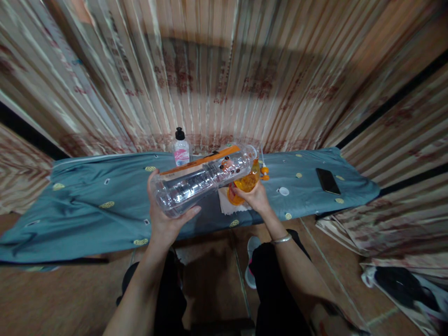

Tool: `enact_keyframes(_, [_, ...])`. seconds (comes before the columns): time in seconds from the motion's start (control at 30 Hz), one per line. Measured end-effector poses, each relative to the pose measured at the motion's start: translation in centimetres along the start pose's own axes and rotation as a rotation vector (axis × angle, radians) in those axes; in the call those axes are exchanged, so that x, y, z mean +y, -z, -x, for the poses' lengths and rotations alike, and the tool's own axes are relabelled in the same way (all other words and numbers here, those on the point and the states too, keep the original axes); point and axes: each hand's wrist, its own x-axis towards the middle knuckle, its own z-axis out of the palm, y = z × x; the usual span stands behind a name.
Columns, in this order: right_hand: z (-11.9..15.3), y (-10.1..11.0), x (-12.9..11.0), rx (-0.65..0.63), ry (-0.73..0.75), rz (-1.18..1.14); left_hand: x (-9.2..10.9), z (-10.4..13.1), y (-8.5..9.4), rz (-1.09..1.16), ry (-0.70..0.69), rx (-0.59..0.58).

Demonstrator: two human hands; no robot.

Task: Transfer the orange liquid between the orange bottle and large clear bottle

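Observation:
My left hand (166, 224) is wrapped round the base of a large clear plastic bottle (196, 184) with an orange label. The bottle is tilted, its neck lower-walled and pointing right, over the top of a smaller bottle of orange liquid (249, 181). That smaller bottle is gripped by my right hand (257, 197) and leans a little. Whether the two mouths touch I cannot tell. Beside it, on the cloth, is an orange pump top (265, 173). Under the orange bottle lies a pale paper napkin (228, 205). A white round cap (283, 191) sits to the right.
A teal patterned cloth (101, 205) covers the long narrow table. Behind the large bottle stands a clear bottle with a black cap and pink label (181, 151). A black phone (328, 181) lies at the right. Pleated curtains (210, 84) hang close behind and at both sides.

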Motion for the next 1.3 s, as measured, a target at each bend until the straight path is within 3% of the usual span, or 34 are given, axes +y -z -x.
enact_keyframes(1.3, [-0.10, 0.02, 0.17, -0.011, 0.016, 0.006, 0.40, -0.06, 0.02, -0.015, 0.027, 0.001])
